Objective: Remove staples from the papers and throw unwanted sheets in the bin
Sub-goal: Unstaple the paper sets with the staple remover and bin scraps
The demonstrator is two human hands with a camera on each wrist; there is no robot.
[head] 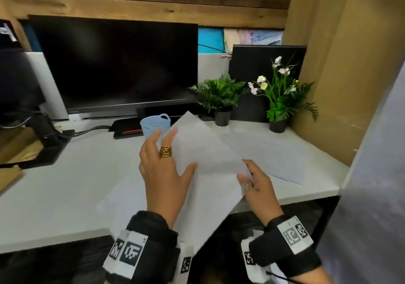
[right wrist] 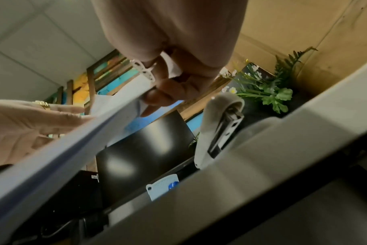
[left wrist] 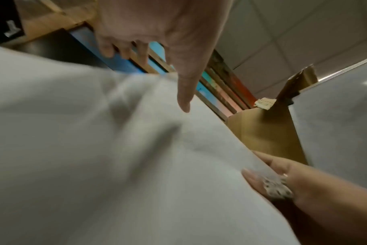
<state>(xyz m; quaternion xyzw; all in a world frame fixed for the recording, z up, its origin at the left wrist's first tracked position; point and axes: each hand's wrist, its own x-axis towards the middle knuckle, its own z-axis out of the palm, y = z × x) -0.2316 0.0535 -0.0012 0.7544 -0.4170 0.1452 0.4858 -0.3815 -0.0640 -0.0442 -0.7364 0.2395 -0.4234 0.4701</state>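
Nearest, at the desk's front edge: black wrist bands [head: 151, 235] carrying white square-code markers, no legible text. Above them, sheets of paper [head: 208, 174] lifted off the white desk [head: 65, 185], tilted, lower corner overhanging the front edge. Right hand [head: 257, 185], ringed, pinching the paper's right edge between thumb and curled fingers; the same pinch seen from below in the right wrist view [right wrist: 168, 86]. Left hand [head: 163, 165], gold ring on one finger, fingers straight and spread, lying against the paper's left side; thumb tip touching the sheet in the left wrist view [left wrist: 184, 99]. Print on the paper too blurred to read; staple not discernible.

Further right on the desk: more loose sheets [head: 274, 159] lying flat. In the right wrist view, a grey stapler [right wrist: 218, 131] standing on the desk edge.

Behind the raised paper: small light-blue perforated bin [head: 155, 126], partly hidden by the left fingers and the sheet.

Rear of desk: dark monitor [head: 118, 64], badge at its lower left illegible; two potted plants [head: 221, 99], the right one flowering [head: 280, 93]; black panel [head: 263, 64] behind them; cardboard wall [head: 341, 64] at right.
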